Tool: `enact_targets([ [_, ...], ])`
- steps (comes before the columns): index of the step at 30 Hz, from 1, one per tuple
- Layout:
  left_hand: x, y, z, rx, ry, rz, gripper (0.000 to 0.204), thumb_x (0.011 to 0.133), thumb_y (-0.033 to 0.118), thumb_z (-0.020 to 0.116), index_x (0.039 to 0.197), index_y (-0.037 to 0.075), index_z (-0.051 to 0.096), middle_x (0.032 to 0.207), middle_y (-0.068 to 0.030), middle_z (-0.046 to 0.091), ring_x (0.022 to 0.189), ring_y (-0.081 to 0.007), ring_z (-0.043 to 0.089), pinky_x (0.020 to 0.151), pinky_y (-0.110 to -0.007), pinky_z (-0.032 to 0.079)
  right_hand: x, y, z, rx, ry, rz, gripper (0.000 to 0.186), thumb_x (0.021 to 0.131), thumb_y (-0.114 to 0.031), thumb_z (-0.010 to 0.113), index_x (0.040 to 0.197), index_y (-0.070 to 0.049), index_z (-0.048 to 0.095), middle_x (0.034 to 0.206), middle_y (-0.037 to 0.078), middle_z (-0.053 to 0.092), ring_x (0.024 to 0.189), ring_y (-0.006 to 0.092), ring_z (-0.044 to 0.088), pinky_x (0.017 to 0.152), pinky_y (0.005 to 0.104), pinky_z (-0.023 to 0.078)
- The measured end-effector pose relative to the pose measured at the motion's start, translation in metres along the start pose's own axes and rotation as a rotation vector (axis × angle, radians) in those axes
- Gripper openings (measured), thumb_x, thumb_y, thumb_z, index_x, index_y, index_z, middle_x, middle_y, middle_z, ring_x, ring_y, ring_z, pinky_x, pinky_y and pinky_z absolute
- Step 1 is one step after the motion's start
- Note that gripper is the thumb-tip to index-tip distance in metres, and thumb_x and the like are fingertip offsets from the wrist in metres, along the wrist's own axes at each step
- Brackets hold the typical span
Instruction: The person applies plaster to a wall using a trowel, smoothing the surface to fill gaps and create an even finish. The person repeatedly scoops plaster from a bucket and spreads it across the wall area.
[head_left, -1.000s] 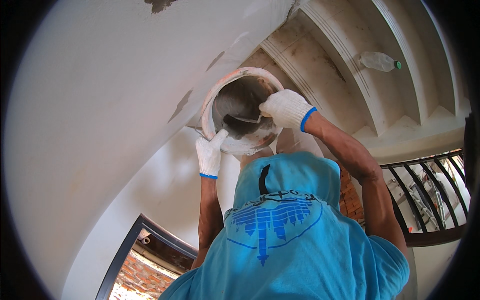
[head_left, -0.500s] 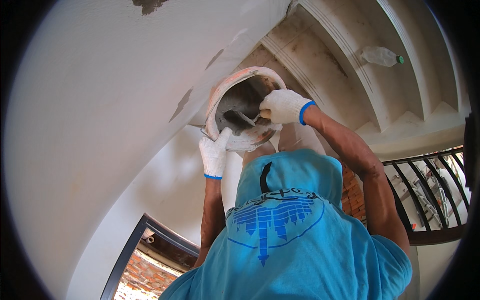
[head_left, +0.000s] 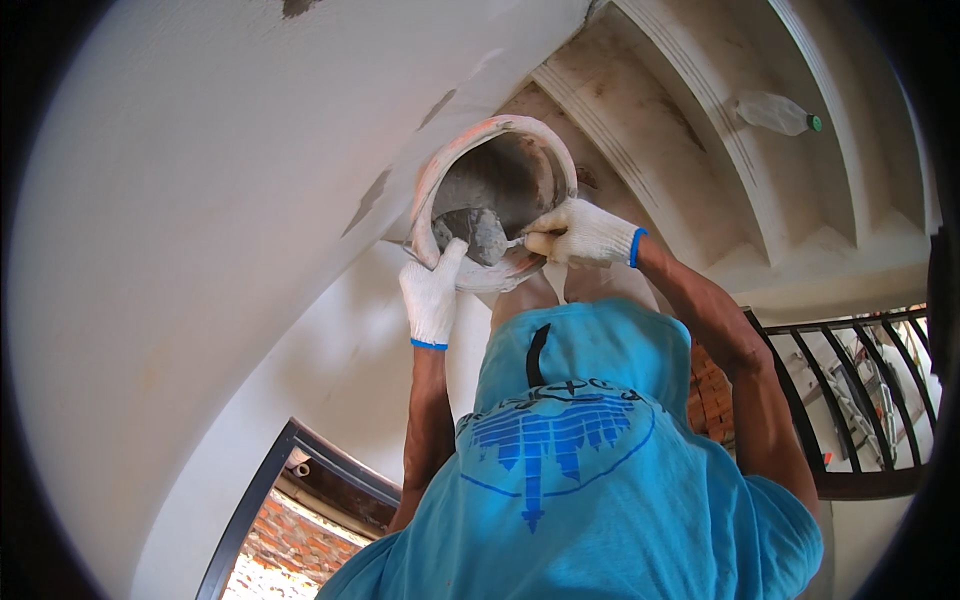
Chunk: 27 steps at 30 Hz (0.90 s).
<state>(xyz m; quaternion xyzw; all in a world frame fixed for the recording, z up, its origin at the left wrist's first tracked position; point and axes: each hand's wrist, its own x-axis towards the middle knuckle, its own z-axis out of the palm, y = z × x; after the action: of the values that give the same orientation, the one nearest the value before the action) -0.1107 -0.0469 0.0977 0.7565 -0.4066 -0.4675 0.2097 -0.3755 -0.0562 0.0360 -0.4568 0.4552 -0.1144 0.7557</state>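
The left hand (head_left: 430, 300), in a white knitted glove with a blue cuff, is gripping the bucket (head_left: 498, 126) at the lower-left edge of its rim; the thumb is lying over the rim, while the remaining fingers are mostly hiding from view. The right hand (head_left: 585, 233), gloved alike, is closing around the handle of a trowel (head_left: 487, 240) at the lower-right edge of the rim. The trowel blade is pointing left inside the bucket mouth, near the left thumb, and is showing a coating of grey material. The bucket is standing beyond the hem of the blue shirt (head_left: 580, 470), in front of the legs, with its mouth facing the viewer; its support is not showing. A pale wall (head_left: 220, 200) is curving along the left. On the staircase (head_left: 640, 130), a clear bottle (head_left: 772, 113) is lying on a tread, its base near the grooved edge. A dark railing (head_left: 860, 400) is standing at the right.
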Motion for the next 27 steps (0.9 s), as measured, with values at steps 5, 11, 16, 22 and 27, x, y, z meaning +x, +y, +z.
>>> enact_targets([
  [5,0.008,-0.006,0.000,0.065,-0.031,-0.031,0.039,0.095,0.028,0.079,0.107,-0.009,0.073,0.090,-0.0027,0.070,0.083,-0.0115,0.062,0.073,-0.032,0.053,-0.002,0.029,0.000,0.354,-0.090,0.095,0.045,0.082,-0.009,0.068,0.126,0.002,0.075,0.078,0.005,0.069,0.059,0.0114,0.061,0.050,0.0297,0.050],
  [11,0.002,-0.017,-0.008,-0.014,-0.036,-0.108,0.044,0.094,0.030,0.080,0.104,-0.012,0.071,0.088,-0.0041,0.069,0.083,-0.0116,0.058,0.073,-0.033,0.052,-0.015,0.039,-0.008,0.500,-0.117,0.143,0.058,0.074,-0.003,0.067,0.131,0.004,0.071,0.083,0.008,0.070,0.059,0.0134,0.064,0.048,0.0299,0.053],
  [16,-0.008,-0.029,-0.013,-0.146,0.048,-0.110,0.033,0.097,0.027,0.078,0.094,-0.005,0.069,0.087,0.0018,0.062,0.083,-0.0086,0.052,0.070,-0.031,0.047,-0.035,0.051,-0.019,0.551,-0.095,0.139,0.063,0.070,0.003,0.063,0.132,0.005,0.068,0.086,0.011,0.072,0.063,0.0156,0.067,0.051,0.0309,0.053],
  [22,-0.008,-0.038,-0.030,-0.097,0.021,-0.238,0.034,0.099,0.029,0.076,0.106,-0.004,0.070,0.093,0.0024,0.063,0.082,-0.0091,0.055,0.070,-0.030,0.046,-0.054,0.041,-0.021,0.459,-0.047,0.103,0.047,0.073,0.000,0.072,0.120,0.003,0.071,0.082,0.007,0.069,0.060,0.0114,0.063,0.052,0.0281,0.051],
  [27,-0.009,-0.025,-0.018,-0.252,-0.002,-0.110,0.042,0.101,0.025,0.073,0.125,-0.009,0.066,0.114,-0.0042,0.066,0.102,-0.0130,0.060,0.091,-0.032,0.049,-0.051,0.053,-0.012,0.232,0.076,-0.144,0.047,0.074,-0.007,0.076,0.120,0.002,0.070,0.090,0.005,0.070,0.079,0.0168,0.066,0.072,0.0335,0.055],
])
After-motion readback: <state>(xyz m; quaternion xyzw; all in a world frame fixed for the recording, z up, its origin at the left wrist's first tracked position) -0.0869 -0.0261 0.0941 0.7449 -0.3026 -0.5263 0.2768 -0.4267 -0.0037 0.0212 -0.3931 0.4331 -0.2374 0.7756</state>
